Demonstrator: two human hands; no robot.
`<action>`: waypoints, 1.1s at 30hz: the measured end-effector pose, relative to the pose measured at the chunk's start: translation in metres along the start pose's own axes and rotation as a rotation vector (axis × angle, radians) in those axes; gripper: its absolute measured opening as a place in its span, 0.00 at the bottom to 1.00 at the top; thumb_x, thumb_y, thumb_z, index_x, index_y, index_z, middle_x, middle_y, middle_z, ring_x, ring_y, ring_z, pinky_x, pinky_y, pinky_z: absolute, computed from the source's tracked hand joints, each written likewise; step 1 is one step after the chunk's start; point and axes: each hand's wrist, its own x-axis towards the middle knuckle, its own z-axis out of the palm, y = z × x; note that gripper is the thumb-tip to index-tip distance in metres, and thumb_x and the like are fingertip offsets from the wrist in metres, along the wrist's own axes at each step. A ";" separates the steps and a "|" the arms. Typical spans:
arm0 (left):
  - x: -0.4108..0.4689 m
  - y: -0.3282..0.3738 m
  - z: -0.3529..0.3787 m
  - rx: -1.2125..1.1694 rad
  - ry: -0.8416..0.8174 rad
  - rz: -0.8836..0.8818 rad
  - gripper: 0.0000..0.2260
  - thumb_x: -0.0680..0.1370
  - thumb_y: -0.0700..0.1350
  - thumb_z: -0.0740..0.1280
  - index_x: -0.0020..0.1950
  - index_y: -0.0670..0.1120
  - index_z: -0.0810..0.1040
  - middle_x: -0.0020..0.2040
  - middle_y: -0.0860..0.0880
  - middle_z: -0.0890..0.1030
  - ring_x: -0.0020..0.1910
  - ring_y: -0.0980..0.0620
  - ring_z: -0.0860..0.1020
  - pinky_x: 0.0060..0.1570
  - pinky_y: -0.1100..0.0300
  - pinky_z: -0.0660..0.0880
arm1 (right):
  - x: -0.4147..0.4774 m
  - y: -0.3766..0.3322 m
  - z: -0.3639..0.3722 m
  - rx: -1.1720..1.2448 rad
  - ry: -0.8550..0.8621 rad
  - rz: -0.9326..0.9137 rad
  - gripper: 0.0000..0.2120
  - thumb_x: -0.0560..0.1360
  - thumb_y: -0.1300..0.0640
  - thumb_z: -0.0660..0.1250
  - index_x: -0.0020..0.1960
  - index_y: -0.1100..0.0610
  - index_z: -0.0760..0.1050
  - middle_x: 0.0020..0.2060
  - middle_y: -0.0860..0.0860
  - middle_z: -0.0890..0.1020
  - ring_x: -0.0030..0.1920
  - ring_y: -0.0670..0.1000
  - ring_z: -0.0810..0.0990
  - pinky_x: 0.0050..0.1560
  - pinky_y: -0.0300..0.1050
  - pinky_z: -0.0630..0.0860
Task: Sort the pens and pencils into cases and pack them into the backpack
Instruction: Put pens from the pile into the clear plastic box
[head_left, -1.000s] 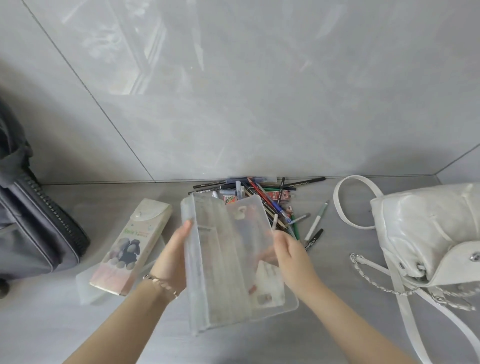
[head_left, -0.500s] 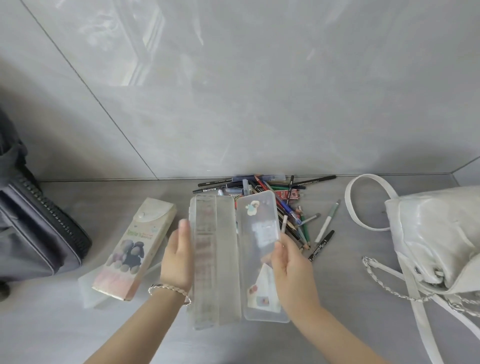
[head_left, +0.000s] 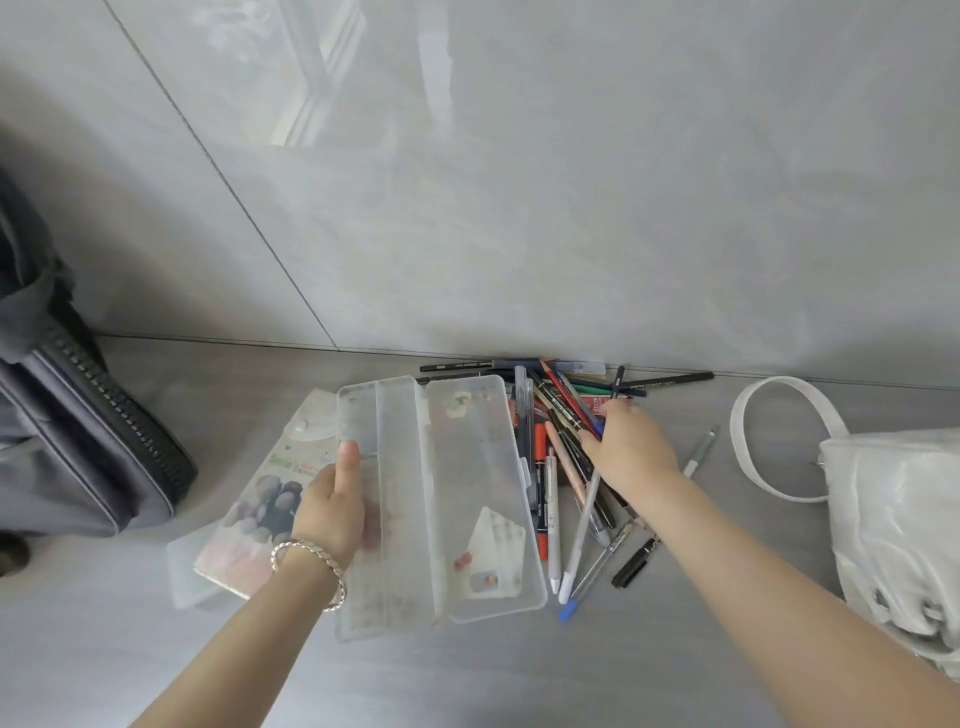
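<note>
A clear plastic pencil case (head_left: 467, 499) lies open and flat on the grey surface, lid to the left, tray to the right. My left hand (head_left: 335, 499) holds its lid edge, thumb on top. My right hand (head_left: 626, 449) rests on the pile of pens and pencils (head_left: 566, 415) just right of the case, fingers curled among them; whether they pinch one I cannot tell. A second case with a bear picture (head_left: 265, 499) lies left of the open one, partly under it. A dark grey backpack (head_left: 78, 447) stands at the far left.
A white quilted bag (head_left: 893, 519) with a looped strap (head_left: 753, 415) sits at the right. A grey-green pen (head_left: 701, 452) and a black marker (head_left: 636, 564) lie loose beside the pile. The tiled wall rises right behind the pens.
The clear case went from held up and half open to lying flat and fully open. My right hand left the case and reached right onto the pen pile.
</note>
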 end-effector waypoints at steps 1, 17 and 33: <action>-0.002 0.001 -0.001 0.012 0.016 0.009 0.21 0.81 0.54 0.51 0.51 0.40 0.76 0.35 0.54 0.68 0.46 0.54 0.70 0.44 0.69 0.64 | 0.004 0.000 0.003 -0.069 -0.041 -0.012 0.17 0.78 0.50 0.59 0.60 0.60 0.69 0.54 0.58 0.77 0.52 0.58 0.76 0.45 0.48 0.73; -0.028 -0.003 0.002 0.027 -0.055 0.077 0.17 0.81 0.55 0.49 0.39 0.50 0.69 0.29 0.47 0.73 0.24 0.55 0.74 0.20 0.71 0.68 | -0.051 0.034 -0.041 0.073 0.083 -0.095 0.25 0.80 0.51 0.53 0.75 0.51 0.48 0.37 0.59 0.80 0.38 0.61 0.79 0.38 0.51 0.74; -0.049 -0.009 0.006 0.120 -0.209 0.168 0.18 0.79 0.57 0.52 0.40 0.46 0.69 0.29 0.45 0.76 0.24 0.49 0.73 0.27 0.59 0.69 | -0.103 -0.018 -0.126 0.496 -0.342 -0.525 0.02 0.69 0.56 0.72 0.38 0.50 0.82 0.33 0.44 0.85 0.34 0.40 0.82 0.38 0.32 0.74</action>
